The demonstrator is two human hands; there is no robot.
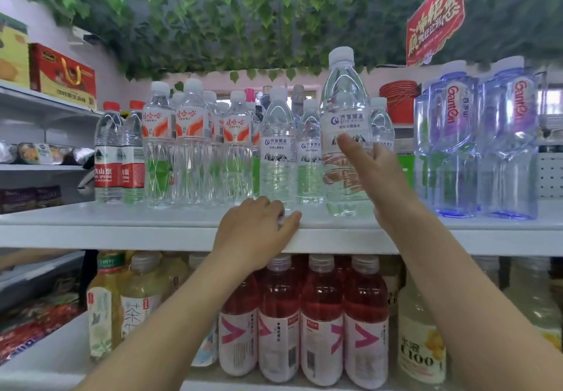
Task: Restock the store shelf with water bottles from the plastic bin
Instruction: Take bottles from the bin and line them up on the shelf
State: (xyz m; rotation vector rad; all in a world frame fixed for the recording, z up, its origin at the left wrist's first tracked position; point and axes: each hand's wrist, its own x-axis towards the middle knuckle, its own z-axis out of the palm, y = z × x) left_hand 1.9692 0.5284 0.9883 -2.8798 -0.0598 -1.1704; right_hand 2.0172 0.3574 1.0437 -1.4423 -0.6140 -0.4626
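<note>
Head view: the right hand [376,174] holds a clear water bottle [345,101] upright by its lower half. The thumb lies across the white label and the fingers wrap round the far side. The bottle is at 1 o'clock from the frame's centre, over the front part of the white shelf [152,232]. Its base is on the shelf or just above it; I cannot tell which.

At 9 o'clock from it, just beside, stand matching bottles [277,146] with the same blue-lettered label, set further back. Further along at 9 o'clock come orange-label bottles [192,146], then red-label bottles [108,159]. At 3 o'clock from the held bottle, a little apart, stand two large blue jugs [505,146].

The left hand [253,232] is at 7 o'clock from the held bottle, on the shelf's front edge. It is knuckles up with curled fingers, and the thumb lies along the lip. Something small and white shows between thumb and fingers; I cannot tell what it is, or whether the hand grips it.

On the lower shelf, at 6 o'clock, stand pink drinks [320,314], with pale tea bottles [100,314] at 8 o'clock. Green leaves [213,9] hang at 12 o'clock, and a red sign [435,15] at 1 o'clock.
</note>
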